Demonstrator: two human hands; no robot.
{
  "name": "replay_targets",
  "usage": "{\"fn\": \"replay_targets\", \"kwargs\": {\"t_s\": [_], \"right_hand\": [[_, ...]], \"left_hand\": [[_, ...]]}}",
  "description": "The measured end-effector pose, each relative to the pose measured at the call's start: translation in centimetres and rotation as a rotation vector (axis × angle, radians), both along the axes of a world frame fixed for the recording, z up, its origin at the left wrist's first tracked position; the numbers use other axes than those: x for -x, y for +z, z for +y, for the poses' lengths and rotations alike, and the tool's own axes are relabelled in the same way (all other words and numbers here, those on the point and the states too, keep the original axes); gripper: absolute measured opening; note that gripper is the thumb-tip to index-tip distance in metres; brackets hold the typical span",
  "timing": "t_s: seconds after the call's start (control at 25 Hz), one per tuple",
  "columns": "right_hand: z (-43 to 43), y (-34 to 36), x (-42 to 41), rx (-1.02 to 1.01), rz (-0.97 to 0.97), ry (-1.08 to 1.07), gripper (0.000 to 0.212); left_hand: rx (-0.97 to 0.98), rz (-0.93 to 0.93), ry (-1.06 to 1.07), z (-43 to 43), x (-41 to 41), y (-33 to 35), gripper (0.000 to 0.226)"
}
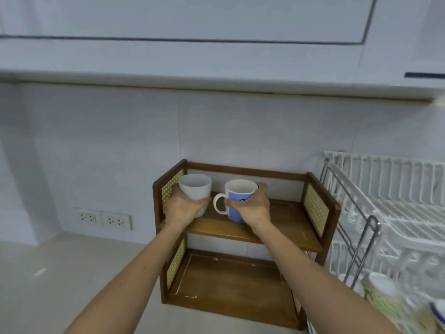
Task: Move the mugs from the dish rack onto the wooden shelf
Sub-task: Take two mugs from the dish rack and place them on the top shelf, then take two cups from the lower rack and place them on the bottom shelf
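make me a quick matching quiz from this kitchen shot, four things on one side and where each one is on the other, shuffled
Things:
1. white mug
2. blue mug
3. green patterned cup
4. wall sockets

Places:
A. in the right hand, on the upper board of the wooden shelf
B. on the wall left of the shelf, just above the counter
C. in the left hand, at the left end of the upper board
D. low in the white dish rack, at the right edge of the view

Pairs: 1-C, 2-A, 3-D, 4-B
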State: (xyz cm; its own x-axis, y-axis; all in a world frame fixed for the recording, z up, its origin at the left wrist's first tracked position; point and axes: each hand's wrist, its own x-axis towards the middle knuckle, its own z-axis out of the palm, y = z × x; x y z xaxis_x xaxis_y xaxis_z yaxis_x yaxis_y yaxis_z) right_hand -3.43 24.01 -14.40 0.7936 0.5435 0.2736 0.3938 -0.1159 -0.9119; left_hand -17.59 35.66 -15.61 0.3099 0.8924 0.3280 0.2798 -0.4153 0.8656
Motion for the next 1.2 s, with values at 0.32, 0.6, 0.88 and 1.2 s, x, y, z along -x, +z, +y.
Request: {"fn": "replay_targets", "kwargs": {"t_s": [0.32,0.6,0.88,1.2], "right_hand": [[-0.9,-0.3,0.3,0.000,0.039,0.085,0.086],[-13.2,-1.7,5.8,-0.055,-0.095,0.224,0.078],[-29.5,-4.8,2.3,-0.103,-0.437,0.092,0.028],[-40.4,-10.7,-13.7,0.786,-0.463,0.018,0.030]], "left_hand": [[-0.042,0.059,-0.021,-0.1,-0.2,-0.6,0.077],[-0.159,-0.165,0.000,-8.7,2.3,-3.0,0.057],[-0.574,-0.233,-0.498,-25.0,0.8,-5.8,0.030],[-0.444,0.243,-0.938,-35.6,-10.5,-10.5,0.040]]}}
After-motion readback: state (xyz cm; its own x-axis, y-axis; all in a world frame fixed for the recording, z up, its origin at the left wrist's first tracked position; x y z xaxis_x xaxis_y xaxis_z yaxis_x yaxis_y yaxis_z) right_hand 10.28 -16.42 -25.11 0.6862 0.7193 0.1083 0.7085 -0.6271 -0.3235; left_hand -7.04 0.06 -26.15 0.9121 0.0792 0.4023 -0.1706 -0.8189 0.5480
